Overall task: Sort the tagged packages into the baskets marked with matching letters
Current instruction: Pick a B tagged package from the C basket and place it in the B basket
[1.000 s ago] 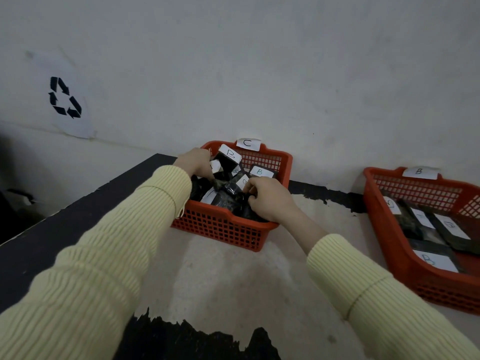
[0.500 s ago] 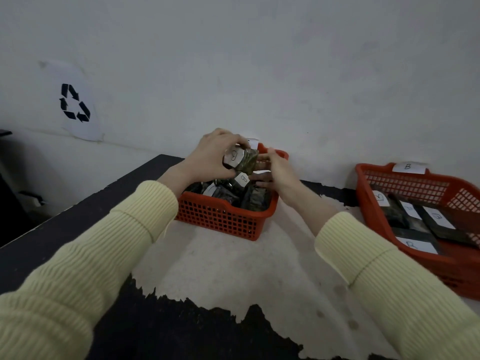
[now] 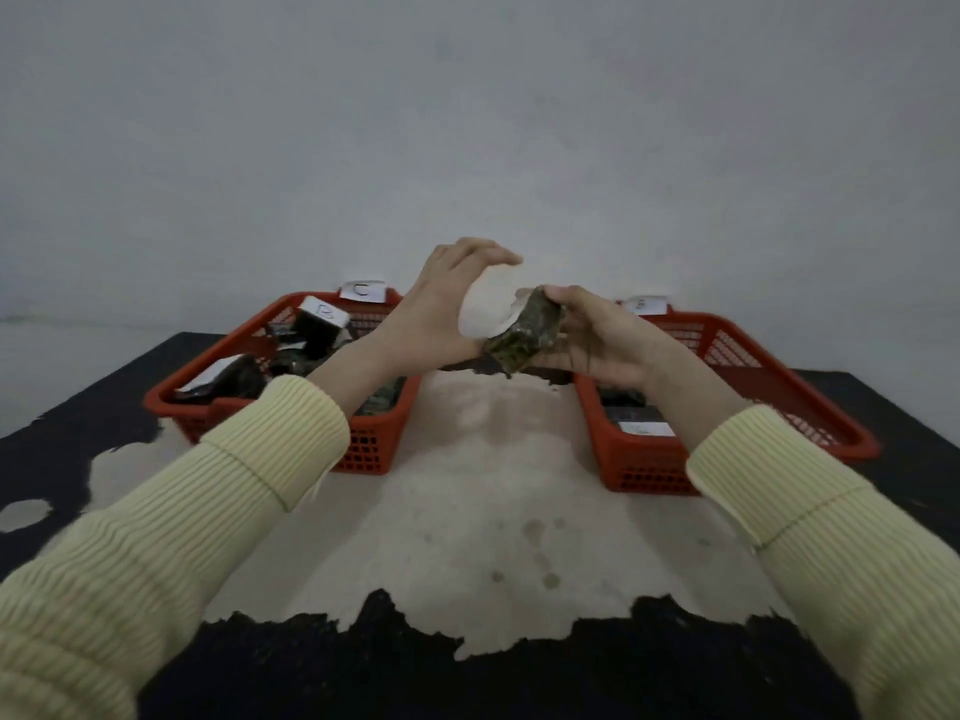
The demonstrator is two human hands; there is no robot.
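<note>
Both hands hold one dark package (image 3: pixel 522 337) in the air between the two red baskets. My left hand (image 3: pixel 441 304) grips its white tag (image 3: pixel 488 311) from the left; my right hand (image 3: pixel 597 340) holds the dark end from the right. The tag's letter is hidden from me. The basket marked C (image 3: pixel 218 407) stands at the left with several dark tagged packages inside, one tagged B (image 3: pixel 324 317). The basket marked B (image 3: pixel 649 465) stands at the right; my right arm covers most of its contents.
The baskets sit on a black table (image 3: pixel 78 418) with a worn pale patch (image 3: pixel 493 485) between them. A bare grey wall rises just behind the baskets. My yellow sleeves cross the table's front part.
A package came out of the C basket in both hands and moved right, to between the baskets. The view shifted right, so both baskets show.
</note>
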